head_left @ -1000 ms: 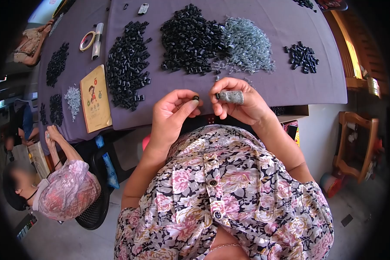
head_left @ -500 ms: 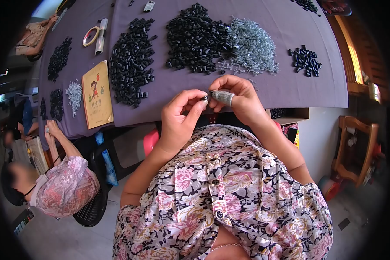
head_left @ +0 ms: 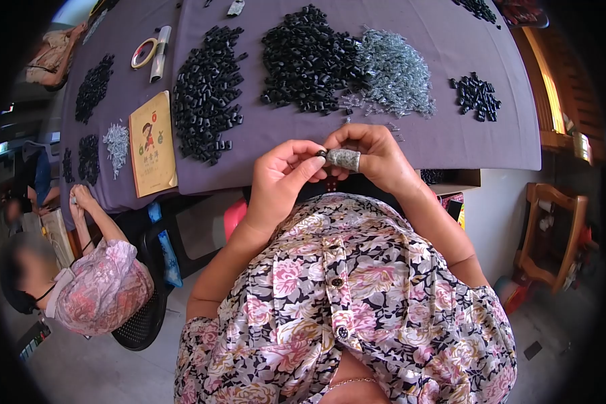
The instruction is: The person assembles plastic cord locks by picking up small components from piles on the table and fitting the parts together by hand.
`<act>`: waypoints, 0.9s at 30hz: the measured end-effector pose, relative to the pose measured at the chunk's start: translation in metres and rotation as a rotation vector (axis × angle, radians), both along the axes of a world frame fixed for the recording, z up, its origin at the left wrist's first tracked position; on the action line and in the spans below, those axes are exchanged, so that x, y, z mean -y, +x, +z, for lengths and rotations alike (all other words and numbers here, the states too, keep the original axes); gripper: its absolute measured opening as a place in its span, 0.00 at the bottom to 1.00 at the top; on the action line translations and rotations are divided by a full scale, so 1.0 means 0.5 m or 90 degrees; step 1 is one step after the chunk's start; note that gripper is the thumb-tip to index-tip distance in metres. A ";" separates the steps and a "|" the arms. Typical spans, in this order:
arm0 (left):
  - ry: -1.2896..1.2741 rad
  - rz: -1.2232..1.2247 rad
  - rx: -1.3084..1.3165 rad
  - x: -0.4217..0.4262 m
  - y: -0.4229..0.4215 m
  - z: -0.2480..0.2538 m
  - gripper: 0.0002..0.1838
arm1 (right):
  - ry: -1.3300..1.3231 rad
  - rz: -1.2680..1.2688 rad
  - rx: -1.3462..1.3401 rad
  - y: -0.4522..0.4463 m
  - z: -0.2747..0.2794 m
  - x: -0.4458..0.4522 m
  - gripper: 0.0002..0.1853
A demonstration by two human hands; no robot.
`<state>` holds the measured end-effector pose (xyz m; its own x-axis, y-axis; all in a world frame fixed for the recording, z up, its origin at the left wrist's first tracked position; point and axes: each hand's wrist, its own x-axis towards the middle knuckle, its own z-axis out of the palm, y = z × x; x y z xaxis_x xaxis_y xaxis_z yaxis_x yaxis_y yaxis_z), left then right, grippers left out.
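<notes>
My left hand (head_left: 283,176) pinches a small black cylindrical piece (head_left: 322,153) between thumb and fingertips, just over the table's near edge. Fingers closed, my right hand (head_left: 377,156) meets it there, its tips against the piece. A grey wrapping (head_left: 343,159) covers the right thumb. Whatever the right fingertips hold is hidden. Beyond my hands lie a large heap of black pieces (head_left: 306,64) and, touching it, a heap of small silvery springs (head_left: 397,77). Another black heap (head_left: 207,97) spreads to the left.
A smaller black pile (head_left: 475,96) lies at the right. On the left are a yellow booklet (head_left: 151,145), a tape roll (head_left: 143,54), a clear roll (head_left: 159,57) and more small piles. A co-worker (head_left: 101,289) sits at the left edge. A wooden chair (head_left: 555,236) stands right.
My right hand has come closer to the left, and its fingertips now meet the black piece. The view has shifted very slightly.
</notes>
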<state>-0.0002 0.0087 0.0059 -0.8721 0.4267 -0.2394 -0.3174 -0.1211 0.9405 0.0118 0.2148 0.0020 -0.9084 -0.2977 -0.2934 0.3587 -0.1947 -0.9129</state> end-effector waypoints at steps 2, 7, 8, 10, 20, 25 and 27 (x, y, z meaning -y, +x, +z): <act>0.041 0.007 0.024 0.002 -0.006 -0.003 0.08 | -0.007 -0.004 -0.019 -0.001 -0.001 -0.001 0.08; -0.020 0.036 -0.038 -0.004 -0.004 0.000 0.07 | 0.026 -0.033 -0.056 -0.009 0.017 -0.001 0.06; -0.042 0.034 -0.058 -0.006 -0.002 0.001 0.07 | 0.042 -0.034 -0.051 -0.009 0.020 0.000 0.06; -0.072 0.040 -0.092 -0.009 0.002 0.000 0.06 | 0.073 -0.036 -0.042 -0.008 0.024 0.003 0.07; -0.135 -0.010 -0.128 0.003 0.002 -0.014 0.08 | 0.181 0.024 -0.063 -0.007 0.024 -0.003 0.08; -0.140 -0.016 -0.138 -0.002 0.006 -0.013 0.08 | 0.214 0.034 -0.096 -0.004 0.024 -0.004 0.08; -0.148 -0.023 -0.142 -0.002 0.006 -0.011 0.07 | 0.276 0.035 -0.161 -0.003 0.030 -0.004 0.08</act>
